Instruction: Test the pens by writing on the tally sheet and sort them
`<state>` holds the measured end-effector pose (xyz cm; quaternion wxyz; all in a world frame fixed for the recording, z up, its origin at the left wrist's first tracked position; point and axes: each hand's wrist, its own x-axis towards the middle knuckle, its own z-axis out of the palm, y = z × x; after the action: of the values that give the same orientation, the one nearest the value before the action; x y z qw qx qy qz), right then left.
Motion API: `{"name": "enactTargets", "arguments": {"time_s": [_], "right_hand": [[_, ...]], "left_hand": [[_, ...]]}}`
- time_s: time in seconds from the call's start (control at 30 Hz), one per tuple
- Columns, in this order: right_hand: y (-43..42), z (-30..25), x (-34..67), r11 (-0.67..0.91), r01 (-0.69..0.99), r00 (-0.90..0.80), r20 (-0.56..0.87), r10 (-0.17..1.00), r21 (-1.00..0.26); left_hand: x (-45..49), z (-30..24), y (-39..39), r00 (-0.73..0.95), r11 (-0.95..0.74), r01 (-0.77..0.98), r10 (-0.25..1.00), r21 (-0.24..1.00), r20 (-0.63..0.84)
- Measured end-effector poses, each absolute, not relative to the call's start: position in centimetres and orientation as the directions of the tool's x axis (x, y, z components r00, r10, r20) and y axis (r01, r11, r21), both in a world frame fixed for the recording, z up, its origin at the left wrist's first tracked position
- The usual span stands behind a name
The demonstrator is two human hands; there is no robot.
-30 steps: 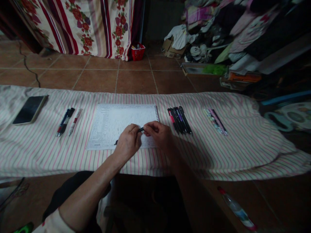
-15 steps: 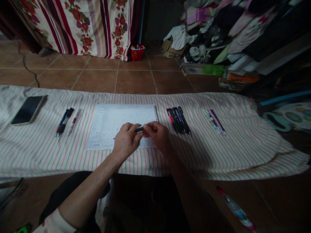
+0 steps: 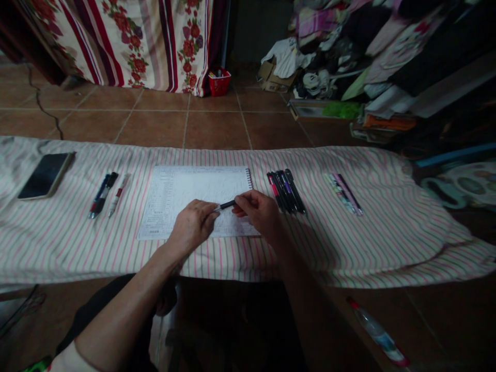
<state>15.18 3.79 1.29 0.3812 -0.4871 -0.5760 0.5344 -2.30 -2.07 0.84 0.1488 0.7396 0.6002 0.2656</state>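
Dim light, soft shadows, warped wide-angle edges.

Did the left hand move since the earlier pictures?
Yes. The left hand slid left across the spiral notebook, toward that notebook's left edge and away from the right hand.

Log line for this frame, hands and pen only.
left hand: touching pen tip | right hand: pinching black pen | below: spiral notebook on striped cloth

- The end of the black pen is hidden behind the right hand.
- Print on the spiral notebook page is too small to read.
- Contents of the red basket are too small to tell.
- The pile of clothes is cut off by the top edge.
- The label on the plastic bottle is blurred.
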Motion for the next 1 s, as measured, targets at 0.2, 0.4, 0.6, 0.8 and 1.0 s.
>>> {"name": "enactTargets", "arguments": {"time_s": [0.2,0.4,0.6,0.8,1.0], "right_hand": [[3.99,1.34,15.15,-0.02,0.131,-0.226,-0.05,0.973,-0.991],[3.97,1.34,14.98,-0.013,0.125,-0.203,-0.039,0.978,-0.992],[4.0,1.67,15.26,0.016,0.178,-0.203,-0.021,0.979,-0.984],[3.98,1.46,15.46,0.102,0.277,-0.237,0.035,0.971,-0.955],[4.07,1.25,15.28,0.204,0.409,-0.246,0.107,0.963,-0.889]], "left_hand": [[-2.17,1.78,-2.31,0.047,-0.096,0.879,0.992,0.467,0.115],[-2.09,1.99,-2.22,0.077,-0.148,0.81,0.986,0.568,0.147],[-1.95,1.88,-2.32,0.109,-0.22,0.831,0.965,0.511,0.238],[-2.29,1.62,-2.19,0.15,-0.295,0.842,0.932,0.452,0.329],[-2.31,1.44,-2.25,0.138,-0.294,0.843,0.928,0.451,0.347]]}}
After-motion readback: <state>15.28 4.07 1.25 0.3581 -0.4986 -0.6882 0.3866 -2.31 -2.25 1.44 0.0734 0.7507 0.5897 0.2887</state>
